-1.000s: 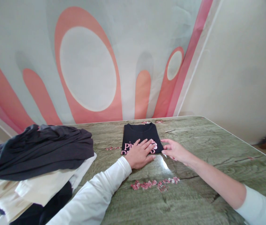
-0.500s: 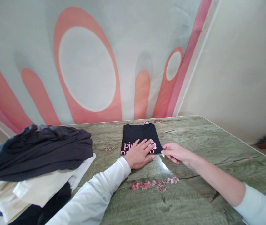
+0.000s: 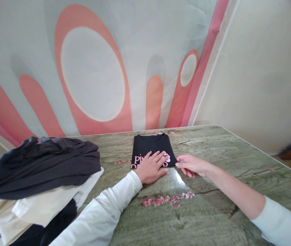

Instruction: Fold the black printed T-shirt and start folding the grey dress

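One black shirt (image 3: 150,146), likely light and limp, suits corner holds: left hand (image 3: 151,168) spread flat atop it, right hand (image 3: 192,164) pinching its near right corner.

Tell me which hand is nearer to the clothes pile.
Left. The left hand lies flat on the black shirt, to the right of the pile; the right hand is farther right, at the shirt's near right corner.

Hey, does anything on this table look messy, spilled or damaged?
Nothing looks spilled or damaged. The clothes pile on the left is rumpled and loosely heaped, which stands out against the neatly folded black shirt under the left hand.
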Tool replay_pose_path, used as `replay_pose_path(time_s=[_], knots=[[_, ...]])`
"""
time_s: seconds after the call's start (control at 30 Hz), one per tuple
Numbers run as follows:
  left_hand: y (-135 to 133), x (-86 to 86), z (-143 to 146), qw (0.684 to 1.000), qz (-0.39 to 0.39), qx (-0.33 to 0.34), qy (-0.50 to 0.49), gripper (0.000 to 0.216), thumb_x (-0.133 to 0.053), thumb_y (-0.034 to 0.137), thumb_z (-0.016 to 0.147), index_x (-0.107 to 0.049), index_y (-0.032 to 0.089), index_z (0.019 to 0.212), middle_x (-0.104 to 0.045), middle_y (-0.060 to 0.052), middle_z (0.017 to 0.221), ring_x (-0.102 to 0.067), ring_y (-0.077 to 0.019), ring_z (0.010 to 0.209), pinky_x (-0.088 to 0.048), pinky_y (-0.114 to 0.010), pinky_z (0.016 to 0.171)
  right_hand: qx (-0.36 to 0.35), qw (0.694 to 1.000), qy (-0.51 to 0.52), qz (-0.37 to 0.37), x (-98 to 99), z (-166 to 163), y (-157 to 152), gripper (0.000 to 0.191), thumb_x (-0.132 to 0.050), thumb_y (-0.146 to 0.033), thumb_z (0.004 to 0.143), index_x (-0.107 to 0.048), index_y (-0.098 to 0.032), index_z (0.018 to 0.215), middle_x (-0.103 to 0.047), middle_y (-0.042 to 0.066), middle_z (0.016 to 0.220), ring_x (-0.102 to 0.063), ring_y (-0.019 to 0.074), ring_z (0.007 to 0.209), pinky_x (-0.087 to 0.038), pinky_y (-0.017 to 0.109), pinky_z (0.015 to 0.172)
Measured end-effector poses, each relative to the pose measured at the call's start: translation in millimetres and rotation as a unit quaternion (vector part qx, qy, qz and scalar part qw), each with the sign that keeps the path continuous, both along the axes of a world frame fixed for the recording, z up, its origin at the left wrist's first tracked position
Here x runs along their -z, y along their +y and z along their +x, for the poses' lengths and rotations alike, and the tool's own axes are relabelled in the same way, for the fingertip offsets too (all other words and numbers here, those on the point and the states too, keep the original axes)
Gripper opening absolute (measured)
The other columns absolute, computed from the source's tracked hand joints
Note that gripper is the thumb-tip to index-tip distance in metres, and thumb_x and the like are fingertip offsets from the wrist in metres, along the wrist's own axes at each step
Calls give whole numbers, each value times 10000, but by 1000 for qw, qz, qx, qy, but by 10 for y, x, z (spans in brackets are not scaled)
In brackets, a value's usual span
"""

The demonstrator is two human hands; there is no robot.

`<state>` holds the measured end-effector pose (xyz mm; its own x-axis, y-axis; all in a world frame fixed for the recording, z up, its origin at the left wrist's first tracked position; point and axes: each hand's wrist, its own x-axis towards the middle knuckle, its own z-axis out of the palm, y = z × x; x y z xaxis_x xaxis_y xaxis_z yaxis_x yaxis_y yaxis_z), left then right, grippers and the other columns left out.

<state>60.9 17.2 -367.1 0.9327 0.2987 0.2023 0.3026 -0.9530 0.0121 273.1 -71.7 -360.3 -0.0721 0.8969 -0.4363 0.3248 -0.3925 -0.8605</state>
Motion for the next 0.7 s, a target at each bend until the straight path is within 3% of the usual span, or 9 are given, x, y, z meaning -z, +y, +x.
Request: replay_pose_path(time_s=[0.23,0.37,0.47,0.5,0.57,0.63,0.7], knots=[[4,16,-2,1000,0,-3,-4,539,-218,537,904,-254,283,1379,-261,-23,1451,-261,-234,1301,-191,-429,1031,-34,995,-87,15,29,129,-17,261,-499,-428,797,-467,-180,724,-521,-50,465,-448,65,313,-290,153,289],[7,24,-6,1000,6,-6,-3,545,-218,543,902,-255,282,1379,-266,-31,1448,-268,-232,1299,-194,-426,1028,-36,986,-159,40,12,150,-30,277,-444,-433,829,-502,-173,753,-566,-13,532,-520,107,380,-385,212,347],[3,23,-6,1000,11,-6,-3,549,-215,548,900,-262,277,1376,-267,-33,1448,-271,-233,1297,-195,-430,1028,17,931,-287,224,-38,35,-7,316,-364,-409,874,-564,-164,875,-652,67,765,-633,179,657,-512,330,603],[0,21,-5,1000,13,-6,-3,551,-212,549,900,-266,273,1375,-269,-36,1447,-269,-234,1298,-192,-432,1030,14,898,-327,295,-49,-23,2,339,-346,-398,886,-575,-163,971,-653,98,930,-629,206,842,-499,371,756],[-7,16,-4,1000,16,-7,-2,562,-204,552,900,-274,257,1373,-278,-48,1442,-263,-236,1301,-181,-437,1035,-37,841,-378,385,-40,-138,12,426,-326,-401,900,-482,-169,1222,-495,116,1281,-444,226,1188,-345,408,1000],[-11,12,-4,1000,17,-9,-2,576,-194,555,900,-272,239,1375,-285,-60,1439,-257,-236,1304,-173,-438,1039,-109,818,-407,392,16,-220,4,562,-307,-453,902,-280,-164,1382,-264,96,1447,-229,216,1324,-207,409,1085],[-13,9,-5,1000,16,-9,-1,584,-188,558,900,-263,234,1380,-281,-62,1440,-255,-235,1306,-172,-437,1040,-153,815,-431,355,98,-246,-25,661,-285,-520,889,-160,-149,1422,-161,95,1475,-149,215,1346,-145,420,1103]])
